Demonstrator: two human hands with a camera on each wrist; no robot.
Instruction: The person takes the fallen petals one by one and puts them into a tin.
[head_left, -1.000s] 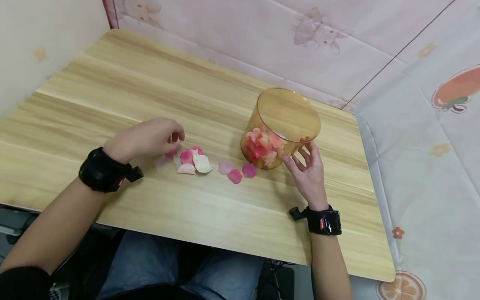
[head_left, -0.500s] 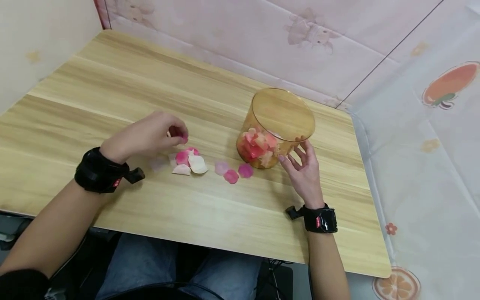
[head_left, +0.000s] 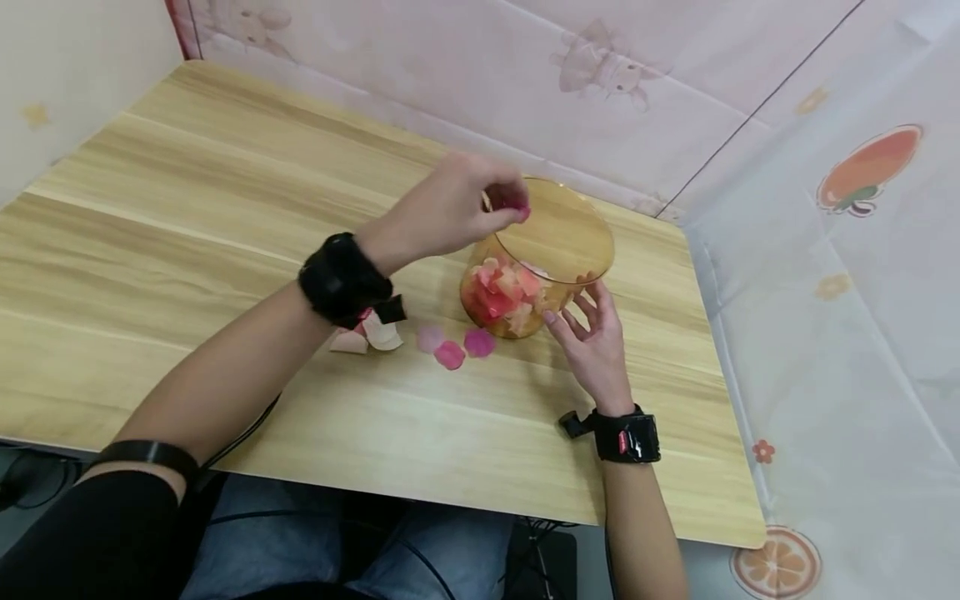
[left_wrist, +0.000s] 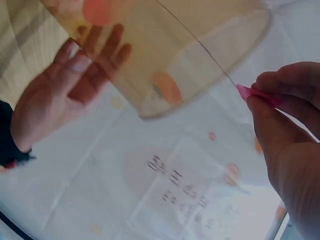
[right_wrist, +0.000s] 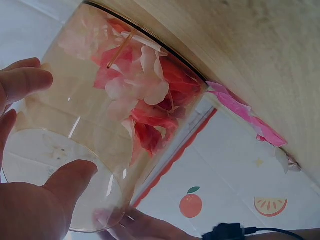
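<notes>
A clear amber jar leans on the wooden table, its mouth tipped toward me, with pink, red and cream petals piled at its bottom. My left hand hovers at the jar's rim and pinches a pink petal. The left wrist view shows that petal right at the jar's edge. My right hand holds the jar's near side, thumb and fingers spread round its wall. Several loose petals lie on the table left of the jar.
Cream and pink petals lie partly hidden under my left wrist band. A pink printed cloth covers the back wall and right side. The table's front edge runs above my lap.
My left hand picked a pink petal from the pile and carried it up and right to the jar's mouth. The right hand stayed on the jar.
</notes>
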